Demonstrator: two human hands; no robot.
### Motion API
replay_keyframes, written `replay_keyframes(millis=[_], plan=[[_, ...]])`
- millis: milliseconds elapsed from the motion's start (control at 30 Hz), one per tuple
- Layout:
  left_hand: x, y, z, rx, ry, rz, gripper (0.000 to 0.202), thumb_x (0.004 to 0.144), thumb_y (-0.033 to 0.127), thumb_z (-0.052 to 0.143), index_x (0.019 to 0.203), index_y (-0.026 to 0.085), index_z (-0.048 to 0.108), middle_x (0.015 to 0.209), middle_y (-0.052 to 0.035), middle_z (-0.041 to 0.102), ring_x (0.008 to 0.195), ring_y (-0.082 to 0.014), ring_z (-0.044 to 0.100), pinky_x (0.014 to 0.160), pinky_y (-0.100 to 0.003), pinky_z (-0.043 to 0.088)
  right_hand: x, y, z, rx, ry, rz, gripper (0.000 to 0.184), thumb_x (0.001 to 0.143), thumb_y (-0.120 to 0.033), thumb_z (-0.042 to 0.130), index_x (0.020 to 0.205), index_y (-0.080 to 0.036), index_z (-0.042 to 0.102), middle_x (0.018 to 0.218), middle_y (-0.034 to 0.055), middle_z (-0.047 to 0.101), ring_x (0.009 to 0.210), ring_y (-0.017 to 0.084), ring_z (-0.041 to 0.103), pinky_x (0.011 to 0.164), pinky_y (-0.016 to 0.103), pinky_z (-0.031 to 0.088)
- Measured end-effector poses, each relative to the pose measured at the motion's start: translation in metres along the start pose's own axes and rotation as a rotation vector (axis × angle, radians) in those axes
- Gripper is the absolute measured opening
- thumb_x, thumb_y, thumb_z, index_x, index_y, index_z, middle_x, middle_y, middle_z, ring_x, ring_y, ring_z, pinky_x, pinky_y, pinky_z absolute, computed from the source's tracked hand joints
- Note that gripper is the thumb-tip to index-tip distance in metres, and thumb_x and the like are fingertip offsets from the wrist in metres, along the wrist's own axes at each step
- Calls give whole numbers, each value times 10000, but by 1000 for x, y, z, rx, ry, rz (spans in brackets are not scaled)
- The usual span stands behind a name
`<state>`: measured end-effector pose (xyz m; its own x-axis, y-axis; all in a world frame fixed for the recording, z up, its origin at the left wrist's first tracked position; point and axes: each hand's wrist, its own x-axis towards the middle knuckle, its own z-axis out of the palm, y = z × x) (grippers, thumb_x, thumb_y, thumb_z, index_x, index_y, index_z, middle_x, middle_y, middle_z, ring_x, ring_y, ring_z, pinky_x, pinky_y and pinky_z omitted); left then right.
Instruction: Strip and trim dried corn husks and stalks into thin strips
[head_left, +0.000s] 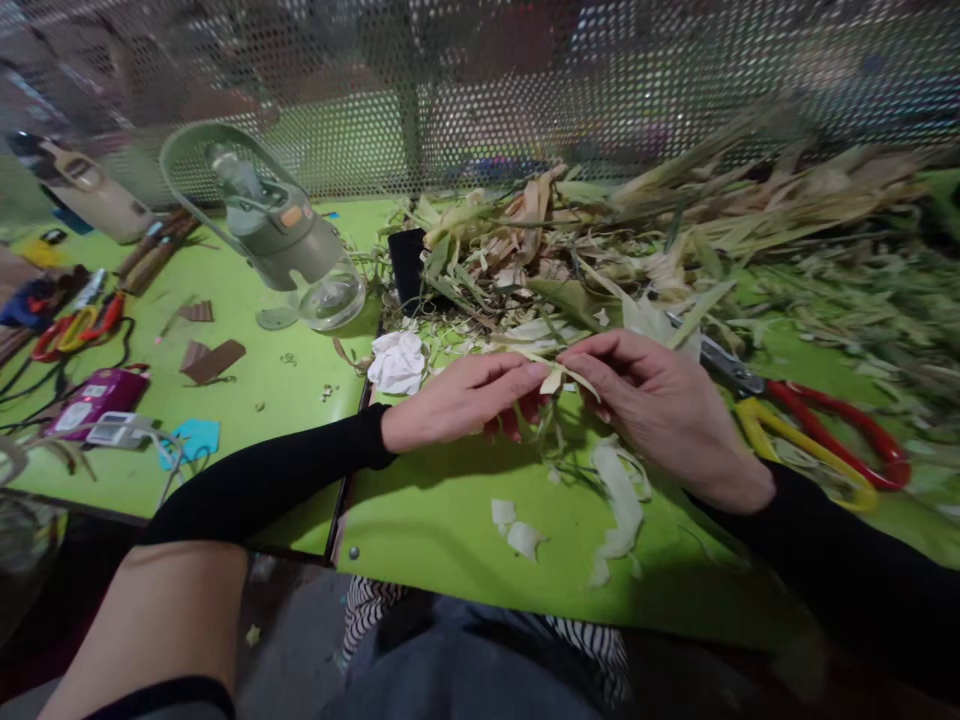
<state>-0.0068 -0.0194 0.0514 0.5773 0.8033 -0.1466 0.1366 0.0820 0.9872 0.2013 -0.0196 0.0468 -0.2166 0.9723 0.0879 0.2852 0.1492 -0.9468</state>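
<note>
Left hand [466,402] and right hand [664,412] meet over the green tabletop [450,520], each pinching between thumb and forefinger a narrow pale strip of corn husk [553,382]. That strip is yellowish green and smooth, bent across itself where the fingertips nearly meet, its loose ends trailing below; whether it is knotted or only folded I cannot tell. Below the hands lie a long curled husk shaving [621,505] and a few small flat scraps [523,540]. Beyond the fingers spreads a heap of husks [517,250], green to straw-brown, with a dark flat object [406,272] leaning at its left edge and a crumpled white tissue [397,362] just in front. Red-and-yellow-handled scissors [739,375] lie beside the right wrist. Farther left, a clear-bottomed drinking bottle [289,235] bears an orange patch, and a purple box [101,395] shows pale labels, their print too small to read. Behind everything stands a perforated screen [337,130].
</note>
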Motion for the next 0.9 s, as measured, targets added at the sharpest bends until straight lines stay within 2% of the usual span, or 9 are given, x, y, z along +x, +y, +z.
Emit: replay_keyframes(millis=[67, 100, 200, 267, 400, 533, 700, 800, 900], plan=[[-2, 2, 0, -19, -54, -23, 473, 1053, 534, 415, 880, 143, 618, 837, -34, 685, 661, -81, 642, 585, -202, 492, 0, 1, 0, -39, 22, -50, 343, 879, -564, 747, 882, -224, 699, 654, -22, 598, 520, 109, 446, 475, 273, 333], [-2, 2, 0, -28, -60, -22, 484, 1045, 553, 429, 874, 144, 623, 818, -31, 684, 670, -86, 643, 594, -207, 491, 0, 2, 0, -63, 32, -83, 340, 883, -561, 743, 878, -224, 698, 679, -12, 618, 544, 117, 472, 495, 277, 355], [-2, 0, 1, -29, -74, 1, 446, 955, 582, 607, 808, 161, 576, 701, 13, 622, 615, -81, 584, 570, -209, 443, -1, 1, -1, -129, 28, -147, 324, 902, -546, 725, 862, -226, 690, 755, 11, 664, 633, 141, 538, 576, 295, 417], [-2, -1, 2, -13, -90, 31, 422, 919, 555, 671, 788, 176, 540, 671, 38, 578, 587, -70, 531, 563, -212, 413, -1, -1, -2, -150, 7, -144, 347, 909, -565, 709, 841, -227, 672, 736, 3, 640, 632, 141, 523, 585, 301, 413], [-4, 0, 0, 111, -71, 116, 348, 989, 462, 589, 792, 178, 547, 689, 52, 506, 613, -66, 441, 591, -223, 362, -1, -9, -8, -173, -25, -116, 399, 925, -599, 678, 800, -226, 615, 683, -25, 554, 597, 123, 442, 571, 299, 375], [-6, 2, 0, 179, -58, 158, 304, 1015, 406, 530, 812, 181, 550, 738, 39, 508, 681, -83, 454, 646, -232, 369, 1, -13, -13, -198, -29, -164, 382, 949, -562, 662, 792, -220, 595, 675, -39, 521, 592, 114, 412, 566, 295, 360], [-6, 0, 2, 183, -68, 123, 276, 1005, 400, 525, 829, 188, 542, 772, 31, 497, 709, -96, 442, 668, -240, 375, 2, -12, -14, -228, -37, -188, 317, 977, -460, 643, 778, -221, 581, 671, -41, 502, 591, 113, 402, 569, 300, 346], [-4, -2, 1, 151, -86, 98, 300, 992, 417, 546, 799, 187, 533, 755, 33, 485, 692, -93, 429, 646, -236, 366, 4, -10, -14, -221, -37, -157, 343, 964, -500, 650, 766, -228, 585, 661, -36, 495, 591, 120, 393, 572, 310, 337], [1, -7, -2, 28, -119, 24, 350, 982, 487, 562, 802, 190, 528, 694, 46, 463, 618, -81, 408, 587, -229, 350, 7, -6, -15, -197, -18, -82, 417, 906, -600, 695, 736, -236, 583, 641, -29, 495, 587, 128, 385, 560, 312, 313]])
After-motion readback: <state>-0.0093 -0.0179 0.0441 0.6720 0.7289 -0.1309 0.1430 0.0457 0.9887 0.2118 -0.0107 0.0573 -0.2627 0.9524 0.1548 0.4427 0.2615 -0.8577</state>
